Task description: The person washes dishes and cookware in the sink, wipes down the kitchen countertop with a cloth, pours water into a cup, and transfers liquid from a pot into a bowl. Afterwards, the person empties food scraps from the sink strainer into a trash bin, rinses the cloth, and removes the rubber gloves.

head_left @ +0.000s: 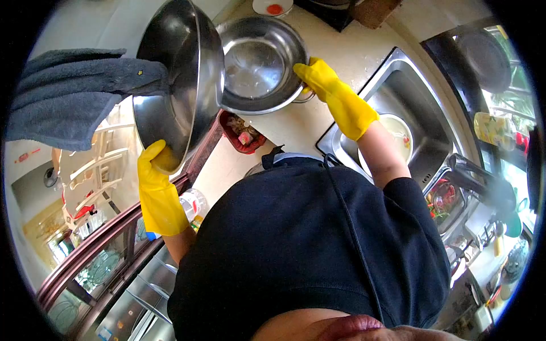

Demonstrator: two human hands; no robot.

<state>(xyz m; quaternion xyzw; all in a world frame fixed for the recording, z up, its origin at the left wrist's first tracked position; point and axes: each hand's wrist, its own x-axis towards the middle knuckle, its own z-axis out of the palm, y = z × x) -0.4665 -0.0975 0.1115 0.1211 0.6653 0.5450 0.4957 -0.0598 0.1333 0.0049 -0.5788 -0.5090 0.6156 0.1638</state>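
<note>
I wear yellow rubber gloves on both hands. My left hand point(158, 184) is closed on the lower edge of a large wok point(182, 96), tipped on its side with its dark inside facing left. A shiny steel pan point(256, 62) lies to the right of the wok on the pale counter, and the wok overlaps its left rim. My right hand point(333, 94) grips the right rim of this pan, beside a loop handle point(305, 98). A few drops or specks show on the pan's floor. The left thumb is partly hidden by the wok's edge.
A steel sink point(424, 113) on the right holds a pale bowl point(395, 136) with food bits. A dark towel point(85, 85) hangs at the left. A red container of scraps point(242, 133) sits in front of the pan. A small dish point(273, 7) stands at the back.
</note>
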